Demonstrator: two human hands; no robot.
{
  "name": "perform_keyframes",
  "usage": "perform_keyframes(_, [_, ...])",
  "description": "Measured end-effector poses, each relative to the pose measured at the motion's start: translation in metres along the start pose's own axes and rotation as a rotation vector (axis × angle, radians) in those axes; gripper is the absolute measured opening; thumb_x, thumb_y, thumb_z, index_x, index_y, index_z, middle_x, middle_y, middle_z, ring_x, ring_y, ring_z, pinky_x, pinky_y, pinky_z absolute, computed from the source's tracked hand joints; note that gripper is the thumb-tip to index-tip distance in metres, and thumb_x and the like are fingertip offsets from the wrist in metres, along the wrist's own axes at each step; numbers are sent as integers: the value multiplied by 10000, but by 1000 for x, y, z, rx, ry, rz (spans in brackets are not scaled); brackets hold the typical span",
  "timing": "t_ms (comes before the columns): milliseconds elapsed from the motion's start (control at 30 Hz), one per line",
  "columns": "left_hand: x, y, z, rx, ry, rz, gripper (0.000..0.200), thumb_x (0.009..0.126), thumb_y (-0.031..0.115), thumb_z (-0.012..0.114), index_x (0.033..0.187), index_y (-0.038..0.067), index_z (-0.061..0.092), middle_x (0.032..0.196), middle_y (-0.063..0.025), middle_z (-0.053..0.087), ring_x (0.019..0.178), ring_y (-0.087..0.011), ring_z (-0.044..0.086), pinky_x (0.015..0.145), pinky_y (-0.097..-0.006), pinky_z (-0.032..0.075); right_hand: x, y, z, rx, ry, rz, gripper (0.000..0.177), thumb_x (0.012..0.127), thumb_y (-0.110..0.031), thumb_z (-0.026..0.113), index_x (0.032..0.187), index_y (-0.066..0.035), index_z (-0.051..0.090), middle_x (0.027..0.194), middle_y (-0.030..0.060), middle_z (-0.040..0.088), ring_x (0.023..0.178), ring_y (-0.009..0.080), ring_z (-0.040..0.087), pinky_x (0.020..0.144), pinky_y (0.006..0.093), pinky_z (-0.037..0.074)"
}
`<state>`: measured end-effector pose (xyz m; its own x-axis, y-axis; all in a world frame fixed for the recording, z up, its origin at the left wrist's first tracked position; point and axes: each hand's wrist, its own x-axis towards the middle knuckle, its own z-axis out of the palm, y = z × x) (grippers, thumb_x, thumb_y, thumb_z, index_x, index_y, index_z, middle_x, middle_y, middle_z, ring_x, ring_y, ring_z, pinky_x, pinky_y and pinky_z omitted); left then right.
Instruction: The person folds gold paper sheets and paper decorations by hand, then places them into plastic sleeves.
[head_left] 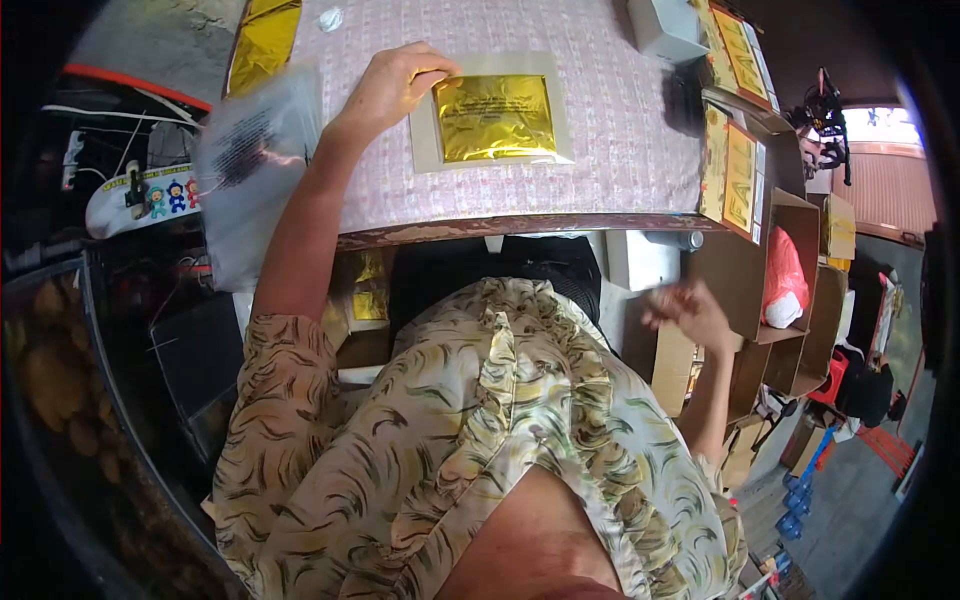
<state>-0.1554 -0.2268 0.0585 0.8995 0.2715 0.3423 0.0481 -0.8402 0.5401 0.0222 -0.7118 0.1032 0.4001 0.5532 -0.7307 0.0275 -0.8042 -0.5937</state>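
Observation:
A flat gold foil packet [496, 118] with dark printed lines lies on the table. Around it shows the margin of a clear plastic sleeve [424, 140]. My left hand [392, 90] reaches over the cloth from the left, its thumb and fingers pinched together at the upper left corner of the sleeve, right by the packet. Down at the right, off the table's front edge, my right hand [690, 312] hangs in the air near the cardboard boxes. Motion smears its fingers.
A pink-and-white patterned cloth [620, 160] covers the table. Clear plastic bags [255, 170] hang over its left edge, below a gold foil sheet [264, 40]. Printed cartons [735, 170] and a white box [665, 28] stand at the right. A red bag [787, 275] sits in open cardboard.

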Motion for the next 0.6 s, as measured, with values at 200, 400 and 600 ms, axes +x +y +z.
perform_keyframes(200, [6,-6,11,0,-27,154,243,908,-10,635,1121,31,745,1042,-113,707,949,-287,695,872,-351,556,107,-181,31,-483,445,-1124,253,948,22,559,1173,12,675,1070,173,679,1022,340,654,894,374,513])
perform_keyframes(400, [10,-4,16,38,3,110,303,850,-54,635,1121,34,740,1027,-119,679,975,-302,672,880,-357,551,217,-221,47,-676,388,-1183,316,884,58,537,1157,-16,676,1143,165,655,1064,377,624,942,423,523])
perform_keyframes(600, [5,-14,18,11,4,48,259,876,-44,645,1107,29,738,1025,-114,677,957,-297,672,850,-365,553,225,-212,52,-683,477,-1259,279,876,67,577,1125,-2,682,1108,150,669,1056,348,638,935,401,546])
